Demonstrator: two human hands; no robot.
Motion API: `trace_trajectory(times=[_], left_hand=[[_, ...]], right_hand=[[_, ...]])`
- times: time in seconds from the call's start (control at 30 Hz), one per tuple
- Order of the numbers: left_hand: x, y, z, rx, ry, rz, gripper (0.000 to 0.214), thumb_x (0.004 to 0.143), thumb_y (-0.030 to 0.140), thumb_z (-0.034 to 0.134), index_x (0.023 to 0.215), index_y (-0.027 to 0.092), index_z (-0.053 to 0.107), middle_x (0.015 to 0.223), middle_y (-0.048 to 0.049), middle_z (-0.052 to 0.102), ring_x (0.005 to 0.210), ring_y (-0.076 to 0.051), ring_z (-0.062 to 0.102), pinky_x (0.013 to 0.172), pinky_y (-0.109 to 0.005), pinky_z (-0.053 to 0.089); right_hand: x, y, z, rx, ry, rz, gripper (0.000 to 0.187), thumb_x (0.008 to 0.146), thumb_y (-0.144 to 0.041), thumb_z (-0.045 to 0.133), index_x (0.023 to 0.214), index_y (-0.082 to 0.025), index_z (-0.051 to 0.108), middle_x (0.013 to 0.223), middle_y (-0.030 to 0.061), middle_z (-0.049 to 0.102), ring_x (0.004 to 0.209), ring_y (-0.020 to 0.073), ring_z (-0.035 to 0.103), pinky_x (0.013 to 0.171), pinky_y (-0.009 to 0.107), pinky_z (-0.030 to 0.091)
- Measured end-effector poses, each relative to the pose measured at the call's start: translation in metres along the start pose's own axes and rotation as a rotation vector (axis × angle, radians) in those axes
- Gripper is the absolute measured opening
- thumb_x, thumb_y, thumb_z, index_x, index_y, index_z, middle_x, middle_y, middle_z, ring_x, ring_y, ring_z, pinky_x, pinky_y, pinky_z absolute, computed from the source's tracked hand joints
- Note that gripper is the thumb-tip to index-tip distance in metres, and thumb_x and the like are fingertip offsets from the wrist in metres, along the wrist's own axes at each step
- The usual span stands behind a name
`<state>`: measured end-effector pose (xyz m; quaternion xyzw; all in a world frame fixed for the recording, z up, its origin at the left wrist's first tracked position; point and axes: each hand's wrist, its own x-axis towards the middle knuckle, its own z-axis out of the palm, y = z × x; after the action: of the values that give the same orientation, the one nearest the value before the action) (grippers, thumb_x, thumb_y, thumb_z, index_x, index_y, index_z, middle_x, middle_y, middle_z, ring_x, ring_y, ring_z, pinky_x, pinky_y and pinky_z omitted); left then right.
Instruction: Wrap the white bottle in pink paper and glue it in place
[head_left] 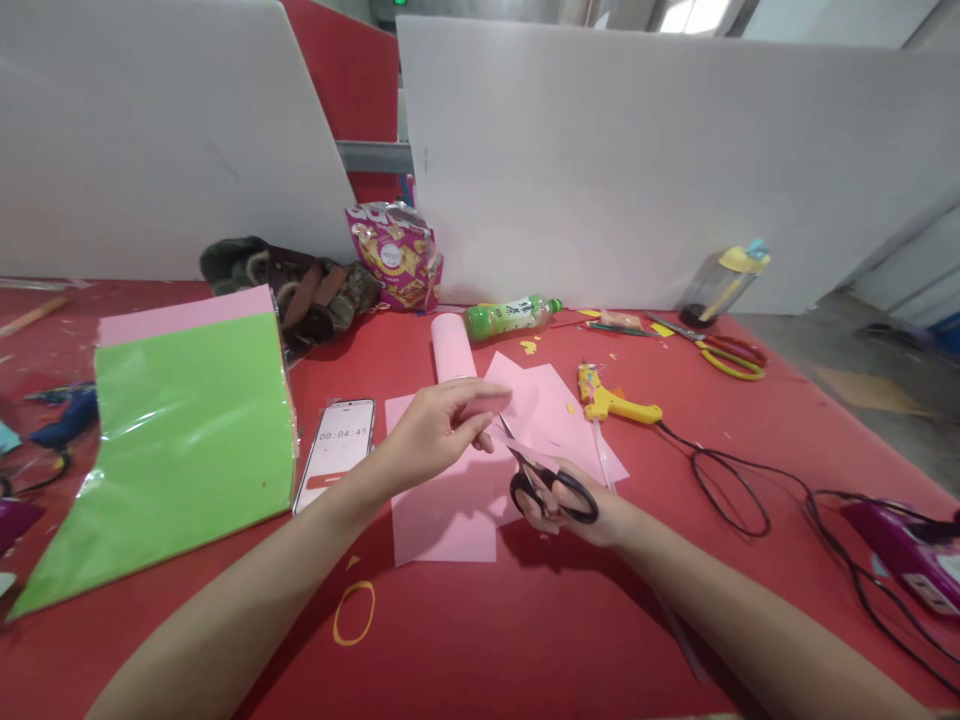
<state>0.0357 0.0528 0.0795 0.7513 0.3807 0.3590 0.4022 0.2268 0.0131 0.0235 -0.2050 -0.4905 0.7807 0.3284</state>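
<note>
My left hand (431,430) is closed with thumb and fingers around a piece of pink paper (489,404), held above the table. My right hand (604,512) grips black-handled scissors (531,463) by their loops, the blades pointing up and left beside the paper. The blades look parted. How far they reach into the paper is hard to make out. Beneath both hands lie pink paper sheets (444,528), and a pink cylinder (452,347) stands just behind them.
Left are a phone (337,447) with a timer and green sheets (196,440). Behind lie a green bottle (510,317) and snack bag (396,255). Right are a yellow glue gun (619,405) with trailing cord, larger scissors (731,357) and a purple power strip (904,555).
</note>
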Motion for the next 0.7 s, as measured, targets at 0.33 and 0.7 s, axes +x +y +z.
trace_trajectory(times=[0.33, 0.7], left_hand=[[-0.0015, 0.0001, 0.0019, 0.054, 0.028, 0.027, 0.030, 0.080, 0.017, 0.044, 0.109, 0.014, 0.051, 0.113, -0.0119, 0.052, 0.055, -0.007, 0.062, 0.058, -0.022, 0.052], [-0.0016, -0.0007, 0.0041, 0.046, 0.049, 0.048, 0.034, 0.081, 0.018, 0.044, 0.115, 0.015, 0.046, 0.119, -0.0133, 0.046, 0.056, -0.007, 0.062, 0.058, -0.021, 0.052]], right_hand=[[0.0016, -0.0017, 0.0043, 0.021, 0.049, 0.000, 0.042, 0.063, -0.053, 0.061, 0.068, -0.016, 0.042, 0.057, -0.0053, 0.043, 0.039, 0.0026, 0.030, 0.038, 0.020, 0.018], [0.0028, -0.0055, 0.0091, -0.025, 0.094, -0.001, 0.044, 0.063, -0.056, 0.060, 0.067, -0.017, 0.039, 0.054, -0.0077, 0.037, 0.038, 0.0015, 0.025, 0.037, 0.020, 0.016]])
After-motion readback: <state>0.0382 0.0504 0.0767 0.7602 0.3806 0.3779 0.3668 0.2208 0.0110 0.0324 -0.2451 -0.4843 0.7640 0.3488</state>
